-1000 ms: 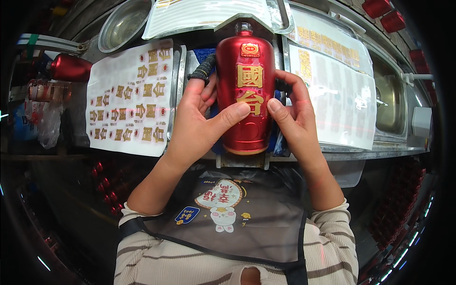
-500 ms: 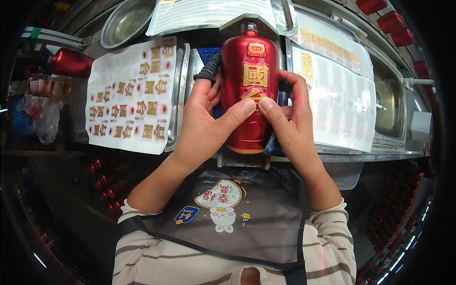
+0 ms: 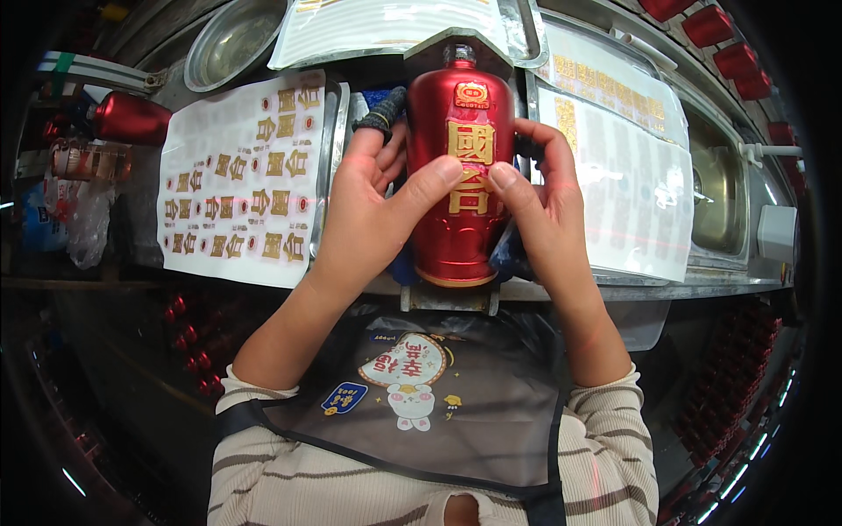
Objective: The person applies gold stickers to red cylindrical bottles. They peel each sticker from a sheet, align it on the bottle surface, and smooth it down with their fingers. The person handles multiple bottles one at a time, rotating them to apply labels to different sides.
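A glossy red bottle (image 3: pixel 456 250) lies in front of me on a metal stand (image 3: pixel 449 301), its dark neck pointing away. Raised gold characters (image 3: pixel 471 142) and a small red-and-gold emblem (image 3: pixel 472 95) run down its face. My left hand (image 3: pixel 373 210) holds the bottle's left side, with its thumb on the gold lettering and a black sleeve (image 3: pixel 379 116) covering one finger. From the right, my right hand (image 3: pixel 545 206) grips the bottle, its thumb pressing beside the lower character. Its far fingers are partly hidden behind the bottle, and some dark covering shows there.
To the left, a white sheet of gold character stickers (image 3: pixel 237 193) lies on a metal tray. Another sheet (image 3: pixel 636 202), mostly bare, lies to the right. A metal bowl (image 3: pixel 232 44) stands far left, near another red bottle (image 3: pixel 132 118). A metal basin (image 3: pixel 719 184) is at right.
Both thumbs have moved up and apart, off the lower gold character, which now shows in full. The left hand has shifted slightly left. The bottle stays in place.
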`<state>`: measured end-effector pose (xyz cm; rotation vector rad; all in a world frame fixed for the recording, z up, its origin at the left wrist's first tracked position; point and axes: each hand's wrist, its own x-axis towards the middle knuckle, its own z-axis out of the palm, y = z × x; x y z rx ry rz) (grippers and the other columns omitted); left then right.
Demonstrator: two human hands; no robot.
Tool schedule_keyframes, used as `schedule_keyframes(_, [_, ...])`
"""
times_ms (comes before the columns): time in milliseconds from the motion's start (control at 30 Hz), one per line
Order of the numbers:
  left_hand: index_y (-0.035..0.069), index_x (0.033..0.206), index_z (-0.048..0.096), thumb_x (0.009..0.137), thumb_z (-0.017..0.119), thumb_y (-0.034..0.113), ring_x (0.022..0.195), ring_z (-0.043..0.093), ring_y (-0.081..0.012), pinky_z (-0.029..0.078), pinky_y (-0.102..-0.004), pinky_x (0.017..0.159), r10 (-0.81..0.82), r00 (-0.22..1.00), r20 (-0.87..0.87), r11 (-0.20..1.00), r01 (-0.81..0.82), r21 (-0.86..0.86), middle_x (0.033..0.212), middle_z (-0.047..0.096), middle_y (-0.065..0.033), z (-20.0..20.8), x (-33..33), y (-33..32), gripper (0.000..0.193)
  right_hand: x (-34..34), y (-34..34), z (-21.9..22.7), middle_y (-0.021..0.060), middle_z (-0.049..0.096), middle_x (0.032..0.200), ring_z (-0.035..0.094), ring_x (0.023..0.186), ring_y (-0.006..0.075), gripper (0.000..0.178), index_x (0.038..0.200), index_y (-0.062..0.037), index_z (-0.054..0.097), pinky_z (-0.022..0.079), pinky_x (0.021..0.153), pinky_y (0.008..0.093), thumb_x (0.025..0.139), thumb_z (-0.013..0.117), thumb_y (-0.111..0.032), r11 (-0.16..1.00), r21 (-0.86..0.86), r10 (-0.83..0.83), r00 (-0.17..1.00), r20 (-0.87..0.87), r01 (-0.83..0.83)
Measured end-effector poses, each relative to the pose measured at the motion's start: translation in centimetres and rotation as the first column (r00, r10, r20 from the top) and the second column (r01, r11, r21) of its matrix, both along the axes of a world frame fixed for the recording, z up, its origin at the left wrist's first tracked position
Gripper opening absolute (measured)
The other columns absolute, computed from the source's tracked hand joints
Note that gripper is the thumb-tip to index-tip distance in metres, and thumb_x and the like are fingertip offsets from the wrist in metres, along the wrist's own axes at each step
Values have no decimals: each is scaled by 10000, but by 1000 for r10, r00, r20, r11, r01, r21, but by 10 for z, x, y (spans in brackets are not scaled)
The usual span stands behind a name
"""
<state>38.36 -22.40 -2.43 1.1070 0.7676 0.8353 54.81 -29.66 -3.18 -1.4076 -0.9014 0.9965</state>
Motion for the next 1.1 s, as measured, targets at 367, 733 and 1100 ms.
schedule_keyframes(367, [-25,1074,484,884,761,205,1033,635,-157,551,-284,854,58,998,-15,998,-58,-11,1146,639,-167,3,13,3,407,-6,13,6,151,614,1092,659,759,106,537,1266,14,420,526,623,223,902,713,-251,999,39,-32,995,-92,36])
schedule_keyframes(733, [-9,1113,515,907,733,207,985,643,-130,551,-263,816,81,997,-2,997,-81,-4,1083,657,-127,5,21,12,369,-4,28,8,142,640,1037,635,732,103,522,1240,2,452,524,642,248,894,721,-281,996,42,-75,997,-14,76])
schedule_keyframes(1100, [-11,1054,487,879,771,229,928,670,-136,569,-275,775,87,996,-24,996,-86,16,1046,668,-144,5,23,10,410,3,26,4,111,648,998,623,753,80,480,1257,-14,443,513,667,231,930,681,-272,998,68,-10,1000,18,9])
